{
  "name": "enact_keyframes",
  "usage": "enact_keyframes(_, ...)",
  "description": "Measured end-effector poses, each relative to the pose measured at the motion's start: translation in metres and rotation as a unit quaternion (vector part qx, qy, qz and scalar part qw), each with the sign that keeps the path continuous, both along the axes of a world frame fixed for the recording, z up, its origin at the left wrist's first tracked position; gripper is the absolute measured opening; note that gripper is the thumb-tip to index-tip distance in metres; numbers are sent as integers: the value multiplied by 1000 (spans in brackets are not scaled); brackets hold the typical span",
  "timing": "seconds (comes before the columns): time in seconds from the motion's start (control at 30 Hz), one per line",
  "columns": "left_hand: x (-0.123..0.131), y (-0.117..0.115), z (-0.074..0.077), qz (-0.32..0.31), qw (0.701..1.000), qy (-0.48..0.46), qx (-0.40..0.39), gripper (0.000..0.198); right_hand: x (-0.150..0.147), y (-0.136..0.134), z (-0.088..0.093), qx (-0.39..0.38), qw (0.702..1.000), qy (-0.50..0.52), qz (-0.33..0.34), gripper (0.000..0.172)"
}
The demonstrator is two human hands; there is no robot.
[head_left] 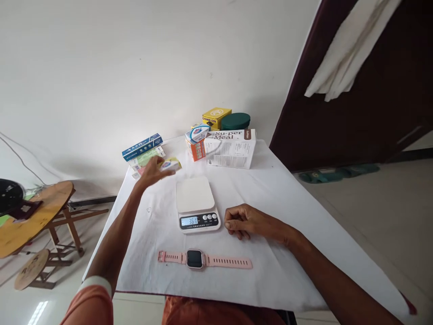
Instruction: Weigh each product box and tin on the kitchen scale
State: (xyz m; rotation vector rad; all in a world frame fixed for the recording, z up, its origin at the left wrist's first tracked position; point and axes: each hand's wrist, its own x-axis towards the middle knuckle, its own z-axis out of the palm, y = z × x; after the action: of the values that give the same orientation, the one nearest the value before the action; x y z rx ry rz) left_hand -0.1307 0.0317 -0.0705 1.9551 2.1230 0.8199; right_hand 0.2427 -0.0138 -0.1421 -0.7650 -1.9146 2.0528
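My left hand point(153, 173) is stretched out over the far left of the table, with thumb and fingers around a small yellow-and-white box point(171, 164). Under and behind that hand lie a green-and-white packet point(148, 156) and a long blue box point(142, 146). A white kitchen scale point(195, 195) stands mid-table; its platform is bare and its display seems to read 361. Just right of the scale, my right hand point(241, 221) rests on the cloth with fingers curled and nothing visible in them. A pink smartwatch point(195, 259) lies flat in front of the scale, strap spread out.
At the back stand a white "Su-per Meal" box point(230, 151), an orange box point(198, 151) with a blue-and-white box point(197, 133) on top, a yellow box point(216, 116) and a dark green lid point(236, 121). A wooden table point(43, 212) and stool point(32, 269) are at left.
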Motion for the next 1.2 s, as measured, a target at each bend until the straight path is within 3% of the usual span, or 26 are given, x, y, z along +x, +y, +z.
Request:
enact_keyframes(0.13, 46, -38, -15, -134, 989, -46, -32, 59, 0, 1, -2, 6, 1000, 10, 2, 45)
enact_keyframes(0.3, 81, -53, -31, -158, 987, -7, -35, 58, 0, 1, -2, 10, 1000, 9, -1, 48)
enact_keyframes(0.5, 73, -62, -29, -147, 989, -33, -2, 75, 0, 2, -2, 11, 1000, 11, 4, 50)
enact_keyframes(0.6, 64, -67, -19, -119, 986, -101, 51, 66, 0, 2, -1, 10, 1000, 13, 4, 49)
enact_keyframes(0.7, 60, -70, -12, -96, 987, -99, 81, 57, 0, 1, 0, 10, 1000, 11, 0, 49)
enact_keyframes(1.2, 85, -71, -24, -162, 982, 82, -52, 76, 0, 1, 0, 10, 1000, 11, -2, 51)
